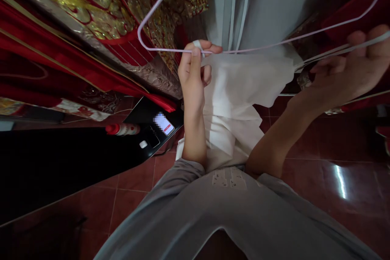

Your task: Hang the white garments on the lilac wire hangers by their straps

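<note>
My left hand (pixel 195 65) is closed around the lower bar of a pale pink clothes hanger (pixel 161 50), thumb pressed on the bar. A short white band loops over one of its fingers. Below the bar hangs a white cloth garment (pixel 243 81), its lower part in front of my body. Thin white straps (pixel 329 55) run from its right side up to my right hand (pixel 350 65). The fingers of that hand are bent around the straps, near the right edge of the view. The hanger's top reaches out of view.
Red and gold sequinned garments (pixel 122 8) hang at the left. A dark table (pixel 76 162) carries a lit phone (pixel 166 126), a dark phone-like object (pixel 152 138), a small white case (pixel 143 144) and a red-capped bottle (pixel 122 129). Grey fabric (pixel 268 4) hangs ahead, above red floor tiles (pixel 313 183).
</note>
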Motion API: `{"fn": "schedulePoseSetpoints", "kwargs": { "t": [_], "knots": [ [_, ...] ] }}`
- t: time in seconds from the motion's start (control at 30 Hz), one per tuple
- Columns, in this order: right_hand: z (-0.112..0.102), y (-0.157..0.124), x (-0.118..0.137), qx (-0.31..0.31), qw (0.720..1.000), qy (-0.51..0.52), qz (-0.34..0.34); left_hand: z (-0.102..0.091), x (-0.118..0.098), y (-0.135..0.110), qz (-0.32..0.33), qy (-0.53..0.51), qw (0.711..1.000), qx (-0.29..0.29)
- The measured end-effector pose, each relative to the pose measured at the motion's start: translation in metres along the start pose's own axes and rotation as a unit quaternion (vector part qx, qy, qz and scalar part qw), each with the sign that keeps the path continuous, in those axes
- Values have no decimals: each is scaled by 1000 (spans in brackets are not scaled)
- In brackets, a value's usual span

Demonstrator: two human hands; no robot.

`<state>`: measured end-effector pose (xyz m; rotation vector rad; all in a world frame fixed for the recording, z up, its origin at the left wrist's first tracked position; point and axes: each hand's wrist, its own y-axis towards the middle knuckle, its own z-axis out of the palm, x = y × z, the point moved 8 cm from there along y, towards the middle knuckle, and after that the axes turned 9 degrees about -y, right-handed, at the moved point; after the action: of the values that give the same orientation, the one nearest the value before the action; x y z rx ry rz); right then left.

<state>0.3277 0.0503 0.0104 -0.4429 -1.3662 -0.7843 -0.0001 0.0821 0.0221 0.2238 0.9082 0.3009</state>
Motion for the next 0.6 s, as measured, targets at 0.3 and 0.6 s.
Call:
{"fn": "schedulePoseSetpoints", "kwargs": {
  "t": [0.3, 0.6],
  "knots": [
    [99, -86, 27, 122, 974, -66, -177, 8, -1, -10, -1, 12, 1000, -28],
    [109, -75, 10, 181, 958, -86, -203, -30, -11, 1, 18, -13, 994, -106]
  ]
}}
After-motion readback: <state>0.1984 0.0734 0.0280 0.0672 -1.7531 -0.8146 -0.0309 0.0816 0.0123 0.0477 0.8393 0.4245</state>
